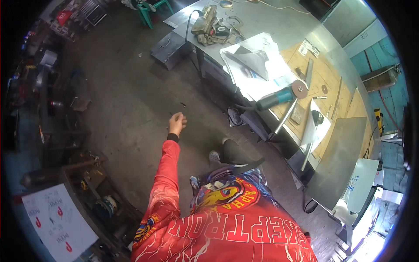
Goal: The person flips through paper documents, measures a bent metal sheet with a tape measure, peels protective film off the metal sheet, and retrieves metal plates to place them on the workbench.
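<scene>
My left hand (177, 124) reaches out over the floor at the end of a red sleeve with a dark cuff. Its fingers are curled in. A thin dark sliver (170, 113) shows beside the fingers, too small to name. Just beyond them, a small dark piece (183, 105) appears against the floor. Out of view is my right hand. A dark flat strip (251, 167) sticks out in front of my waist; what bears it is hidden.
Right of me stands a metal-topped workbench (301, 22). On it are a teal angle grinder (276, 99), papers (244, 56), a grey sheet (340, 161) and a clutter of tools (218, 30). A grey metal box (169, 50) stands beside it. A rack (104, 192) stands at lower left.
</scene>
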Demonstrator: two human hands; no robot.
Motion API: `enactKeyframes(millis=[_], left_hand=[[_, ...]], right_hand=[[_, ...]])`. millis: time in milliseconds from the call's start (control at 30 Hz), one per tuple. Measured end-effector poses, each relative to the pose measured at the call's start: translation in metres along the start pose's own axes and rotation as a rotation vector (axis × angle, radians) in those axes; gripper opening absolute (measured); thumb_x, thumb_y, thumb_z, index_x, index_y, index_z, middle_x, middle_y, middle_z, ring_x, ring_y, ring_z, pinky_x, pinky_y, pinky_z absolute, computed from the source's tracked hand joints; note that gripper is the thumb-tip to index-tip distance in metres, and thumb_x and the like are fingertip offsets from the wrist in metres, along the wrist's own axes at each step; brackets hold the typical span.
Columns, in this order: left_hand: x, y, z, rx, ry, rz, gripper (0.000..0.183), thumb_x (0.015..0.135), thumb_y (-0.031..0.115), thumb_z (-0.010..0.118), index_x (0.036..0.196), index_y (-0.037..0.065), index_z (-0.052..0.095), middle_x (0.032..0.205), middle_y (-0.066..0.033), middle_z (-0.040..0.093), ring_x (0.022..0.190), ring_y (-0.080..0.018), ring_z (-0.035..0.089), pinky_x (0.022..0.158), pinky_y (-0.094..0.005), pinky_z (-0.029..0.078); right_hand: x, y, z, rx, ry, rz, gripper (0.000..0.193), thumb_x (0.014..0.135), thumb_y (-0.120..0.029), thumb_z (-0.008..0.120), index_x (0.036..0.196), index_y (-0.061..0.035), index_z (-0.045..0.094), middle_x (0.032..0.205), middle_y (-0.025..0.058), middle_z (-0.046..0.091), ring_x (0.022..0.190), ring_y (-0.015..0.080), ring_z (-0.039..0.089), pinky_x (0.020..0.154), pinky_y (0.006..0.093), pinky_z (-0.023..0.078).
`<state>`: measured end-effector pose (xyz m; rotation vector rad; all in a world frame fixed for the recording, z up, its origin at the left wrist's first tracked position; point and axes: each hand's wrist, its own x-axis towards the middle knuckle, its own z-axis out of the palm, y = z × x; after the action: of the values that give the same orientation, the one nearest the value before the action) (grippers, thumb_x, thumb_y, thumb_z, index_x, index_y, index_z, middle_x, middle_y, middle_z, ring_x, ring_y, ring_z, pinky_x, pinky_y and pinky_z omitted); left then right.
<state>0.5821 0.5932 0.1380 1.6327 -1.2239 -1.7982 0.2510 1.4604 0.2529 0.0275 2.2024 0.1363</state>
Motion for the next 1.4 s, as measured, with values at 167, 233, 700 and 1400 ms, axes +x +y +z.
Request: enactKeyframes(millis=[167,233,700,1400], left_hand=[[0.023,0.107,0.045,0.053,-0.471,-0.098,0.048,0.097,0.036,0.052,0.131,0.004,0.048,0.117,-0.0136,0.061,0.104,-0.0218,0.062,0.084,-0.0356,0.052],[0.033,0.145,0.058,0.112,-0.597,-0.121,0.048,0.097,0.037,0.051,0.132,0.003,0.048,0.117,-0.0138,0.061,0.105,-0.0218,0.061,0.084,-0.0354,0.052],[0.124,0.281,0.035,0.057,-1.019,-0.122,0.052,0.098,0.038,0.050,0.137,0.004,0.042,0.125,-0.0143,0.056,0.113,-0.0222,0.057,0.092,-0.0340,0.047],[0.402,0.450,-0.199,-0.461,-0.832,-0.388,0.063,0.094,0.055,0.036,0.133,0.007,0.044,0.099,-0.0076,0.054,0.091,-0.0220,0.052,0.063,-0.0311,0.046]], right_hand=[[-0.048,-0.325,0.037,-0.063,-0.672,-0.625,0.054,0.071,-0.042,0.072,0.111,-0.0084,0.061,0.101,0.0147,0.067,0.093,0.0308,0.064,0.082,0.0416,0.050],[-0.056,-0.450,-0.003,-0.192,-0.569,-0.859,0.053,0.074,-0.047,0.070,0.112,-0.0103,0.062,0.099,0.0133,0.068,0.092,0.0303,0.065,0.081,0.0413,0.051],[-0.179,-0.873,-0.169,-0.145,0.014,-1.006,0.027,0.078,-0.010,0.062,0.104,-0.0045,0.059,0.087,0.0180,0.065,0.083,0.0353,0.063,0.074,0.0405,0.050],[-0.068,-1.287,-0.048,0.001,0.880,-1.014,0.057,0.093,-0.035,0.052,0.141,-0.0073,0.037,0.145,0.0215,0.035,0.135,0.0374,0.033,0.108,0.0460,0.033]])
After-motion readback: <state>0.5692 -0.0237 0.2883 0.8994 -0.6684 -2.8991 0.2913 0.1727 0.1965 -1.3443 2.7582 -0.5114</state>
